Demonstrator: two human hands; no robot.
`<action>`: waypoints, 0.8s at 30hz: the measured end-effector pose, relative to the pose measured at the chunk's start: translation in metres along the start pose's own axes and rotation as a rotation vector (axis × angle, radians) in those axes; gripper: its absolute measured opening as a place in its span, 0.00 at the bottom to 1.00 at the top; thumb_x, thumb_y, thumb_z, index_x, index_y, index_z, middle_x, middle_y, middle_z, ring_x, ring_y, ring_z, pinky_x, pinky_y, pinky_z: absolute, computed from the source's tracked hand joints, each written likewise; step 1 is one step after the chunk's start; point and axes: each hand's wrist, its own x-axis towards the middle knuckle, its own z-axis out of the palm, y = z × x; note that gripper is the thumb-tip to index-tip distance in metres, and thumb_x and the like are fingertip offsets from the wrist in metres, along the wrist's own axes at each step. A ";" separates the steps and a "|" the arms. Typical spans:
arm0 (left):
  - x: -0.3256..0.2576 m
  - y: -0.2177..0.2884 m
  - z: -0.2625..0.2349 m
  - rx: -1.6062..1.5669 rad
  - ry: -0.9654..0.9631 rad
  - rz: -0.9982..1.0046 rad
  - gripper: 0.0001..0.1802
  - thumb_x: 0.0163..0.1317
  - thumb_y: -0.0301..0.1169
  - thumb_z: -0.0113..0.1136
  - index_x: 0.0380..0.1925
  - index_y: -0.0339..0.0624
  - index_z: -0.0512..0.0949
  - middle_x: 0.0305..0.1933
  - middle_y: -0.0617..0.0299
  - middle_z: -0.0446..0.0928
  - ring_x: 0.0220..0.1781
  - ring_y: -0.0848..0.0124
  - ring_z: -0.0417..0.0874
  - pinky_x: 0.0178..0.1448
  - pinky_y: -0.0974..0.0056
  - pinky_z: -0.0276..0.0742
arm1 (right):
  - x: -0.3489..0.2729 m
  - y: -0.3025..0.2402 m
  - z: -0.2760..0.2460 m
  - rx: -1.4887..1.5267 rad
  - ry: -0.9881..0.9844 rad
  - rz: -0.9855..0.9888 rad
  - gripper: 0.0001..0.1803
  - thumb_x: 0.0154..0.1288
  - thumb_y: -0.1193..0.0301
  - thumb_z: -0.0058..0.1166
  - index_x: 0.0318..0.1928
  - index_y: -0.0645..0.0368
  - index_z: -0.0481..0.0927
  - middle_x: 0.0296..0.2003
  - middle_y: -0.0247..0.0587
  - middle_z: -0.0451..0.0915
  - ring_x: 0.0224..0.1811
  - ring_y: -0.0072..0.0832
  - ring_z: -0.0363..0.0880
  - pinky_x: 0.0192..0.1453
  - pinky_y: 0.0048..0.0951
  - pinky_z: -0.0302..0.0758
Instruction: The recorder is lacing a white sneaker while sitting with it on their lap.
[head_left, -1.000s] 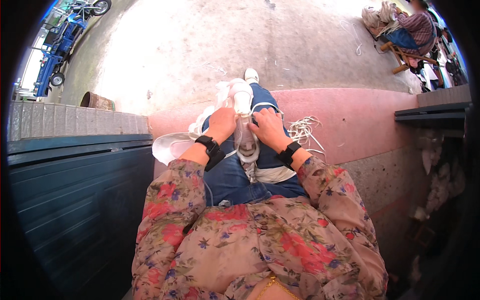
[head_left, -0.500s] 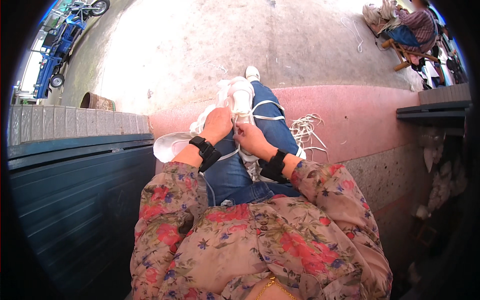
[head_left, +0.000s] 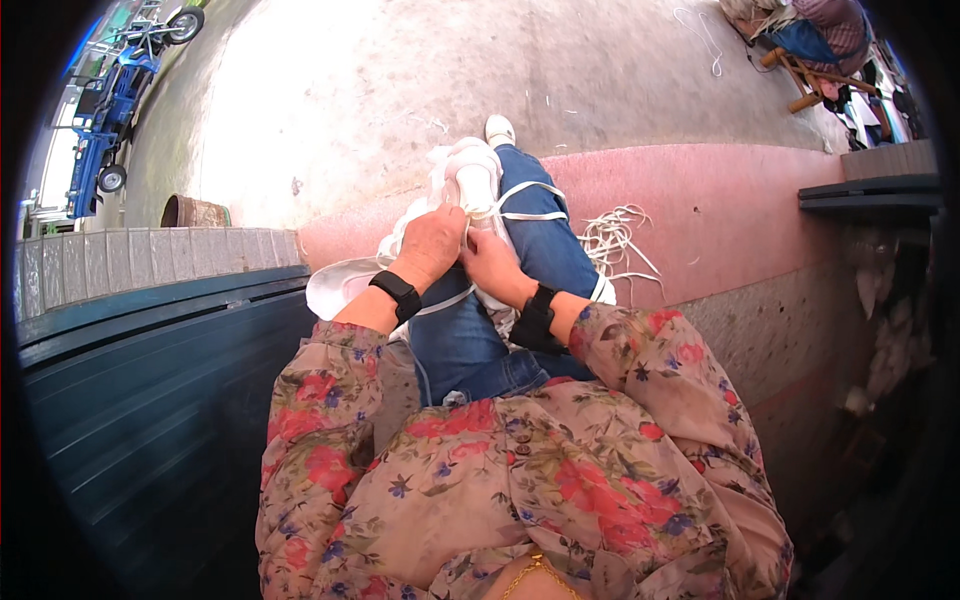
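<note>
A white shoe (head_left: 472,178) lies on my lap, toe pointing away, beside a bunch of other white shoe pieces on its left. My left hand (head_left: 432,243) is closed on the shoe's opening, the fingertips curled in toward the middle. Right against it, my right hand (head_left: 494,266) pinches a white shoelace at the lacing area; the exact grip is partly hidden by the fingers. From there a loop of lace (head_left: 535,214) runs across my right thigh. Another white shoe piece (head_left: 338,287) with a pinkish inside sticks out by my left wrist.
A tangle of loose white laces (head_left: 618,240) lies on the pink floor strip to my right. Dark blue panels (head_left: 160,340) stand close on my left, with a rusty bucket (head_left: 195,211) beyond. Another person (head_left: 835,30) sits far right; a blue three-wheeler (head_left: 105,110) stands far left.
My two hands have drawn closer together at the shoe, the right fingers moving up to the left ones. The whole view has shifted slightly.
</note>
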 end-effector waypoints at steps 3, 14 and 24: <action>0.003 -0.005 0.009 -0.004 0.009 -0.125 0.06 0.50 0.29 0.49 0.23 0.38 0.71 0.26 0.47 0.73 0.30 0.51 0.76 0.32 0.54 0.72 | 0.004 -0.001 0.005 -0.122 0.023 -0.034 0.08 0.53 0.76 0.42 0.35 0.64 0.71 0.35 0.54 0.73 0.38 0.50 0.73 0.42 0.43 0.70; 0.012 -0.014 0.006 -0.217 -0.056 -0.168 0.10 0.53 0.30 0.46 0.22 0.34 0.73 0.26 0.40 0.74 0.32 0.46 0.75 0.38 0.50 0.70 | -0.002 -0.005 0.014 -0.465 0.160 -0.190 0.11 0.49 0.79 0.44 0.36 0.68 0.70 0.34 0.56 0.73 0.32 0.46 0.76 0.35 0.41 0.73; 0.010 -0.019 0.006 -0.127 -0.161 -0.199 0.08 0.51 0.30 0.48 0.28 0.38 0.72 0.30 0.47 0.76 0.31 0.48 0.76 0.36 0.52 0.72 | -0.001 0.003 0.018 -0.331 0.170 -0.201 0.10 0.53 0.77 0.42 0.37 0.65 0.70 0.32 0.54 0.72 0.32 0.48 0.74 0.35 0.43 0.72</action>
